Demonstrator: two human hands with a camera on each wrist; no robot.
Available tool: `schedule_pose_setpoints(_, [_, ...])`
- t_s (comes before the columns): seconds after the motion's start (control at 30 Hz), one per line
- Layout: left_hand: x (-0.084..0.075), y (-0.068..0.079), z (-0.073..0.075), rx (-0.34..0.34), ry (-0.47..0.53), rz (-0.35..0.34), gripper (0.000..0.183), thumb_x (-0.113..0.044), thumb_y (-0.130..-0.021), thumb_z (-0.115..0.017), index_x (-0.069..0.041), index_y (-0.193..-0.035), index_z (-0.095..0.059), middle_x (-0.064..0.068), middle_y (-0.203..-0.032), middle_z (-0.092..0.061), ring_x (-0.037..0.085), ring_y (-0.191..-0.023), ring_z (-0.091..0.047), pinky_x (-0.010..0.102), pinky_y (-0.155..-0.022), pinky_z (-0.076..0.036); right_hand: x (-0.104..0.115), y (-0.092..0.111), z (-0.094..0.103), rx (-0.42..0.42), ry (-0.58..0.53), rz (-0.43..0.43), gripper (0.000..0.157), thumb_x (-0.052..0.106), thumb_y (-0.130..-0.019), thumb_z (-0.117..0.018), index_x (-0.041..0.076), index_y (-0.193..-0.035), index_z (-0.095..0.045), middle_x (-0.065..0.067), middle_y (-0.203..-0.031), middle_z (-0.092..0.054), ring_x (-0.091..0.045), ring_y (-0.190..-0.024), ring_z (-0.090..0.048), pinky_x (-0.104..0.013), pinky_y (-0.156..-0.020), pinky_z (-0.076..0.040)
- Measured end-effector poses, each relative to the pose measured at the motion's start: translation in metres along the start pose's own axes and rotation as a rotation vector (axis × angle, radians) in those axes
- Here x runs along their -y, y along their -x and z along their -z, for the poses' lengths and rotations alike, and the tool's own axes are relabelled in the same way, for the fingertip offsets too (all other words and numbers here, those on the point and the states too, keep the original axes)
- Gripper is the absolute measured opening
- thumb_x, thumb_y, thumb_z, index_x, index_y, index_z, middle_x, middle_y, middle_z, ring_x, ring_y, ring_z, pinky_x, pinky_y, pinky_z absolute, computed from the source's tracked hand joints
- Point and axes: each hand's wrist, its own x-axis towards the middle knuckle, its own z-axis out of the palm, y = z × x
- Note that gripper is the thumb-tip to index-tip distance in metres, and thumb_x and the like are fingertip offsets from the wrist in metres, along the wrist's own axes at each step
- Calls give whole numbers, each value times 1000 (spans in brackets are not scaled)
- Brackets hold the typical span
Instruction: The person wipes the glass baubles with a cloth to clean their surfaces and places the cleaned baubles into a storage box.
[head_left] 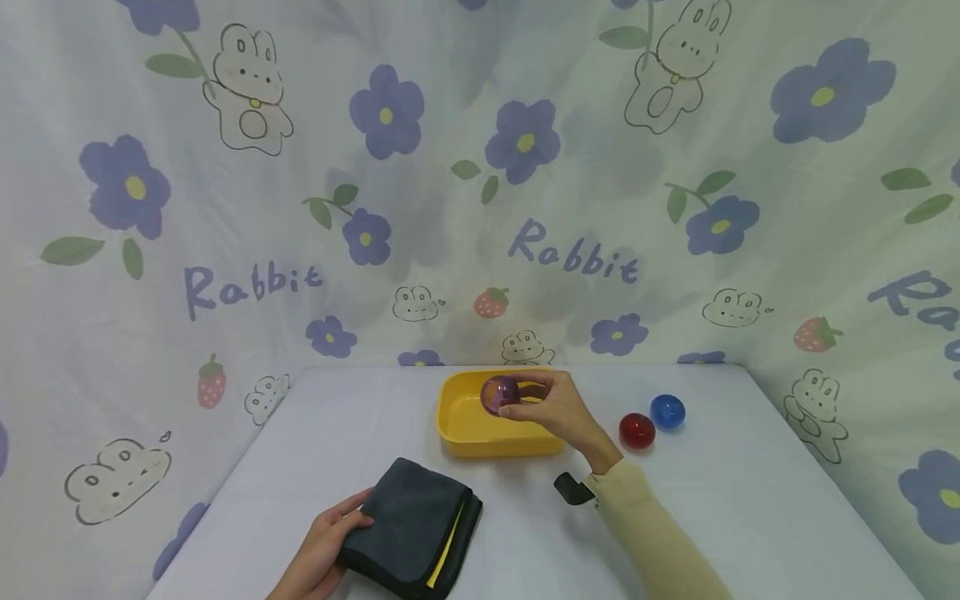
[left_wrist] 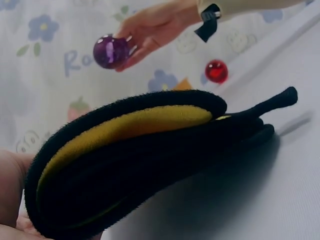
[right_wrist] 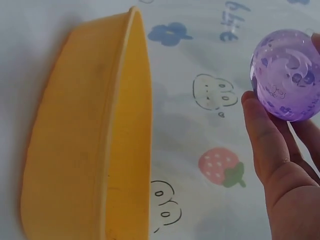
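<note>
A clear purple ball is pinched between the fingertips and thumb of my right hand, held above the yellow tub. The right wrist view shows the purple ball apart from the tub's wall. My left hand grips the left edge of a folded dark cloth, with fingers behind it and the thumb on top. Between its folds a yellow lining shows in the left wrist view.
A red ball and a blue ball lie on the white table, right of the tub. Behind the table hangs a curtain printed with rabbits and flowers. A black strap piece hangs at the right cuff.
</note>
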Motion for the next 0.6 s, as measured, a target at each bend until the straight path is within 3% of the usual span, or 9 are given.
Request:
schedule_pose_setpoints(0.33, [4, -5, 3, -78, -38, 22, 66, -10, -88, -57, 5, -149, -36, 30, -155, -31, 21, -126, -55, 34, -95, -54, -14, -19, -13, -33, -8, -18, 50, 23, -72, -86, 17, -119, -71, -5, -119, -70, -23, -101, -68, -31, -82, -59])
schedule_pose_setpoints(0.6, [10, -5, 4, -61, -45, 15, 67, -10, -89, -57, 7, -149, -33, 30, -153, -34, 16, -119, -59, 31, -92, -54, -29, -28, -20, -31, -6, -47, 49, 25, -69, -88, 17, -115, -73, -4, -116, -71, -27, -96, -69, -31, -82, -58])
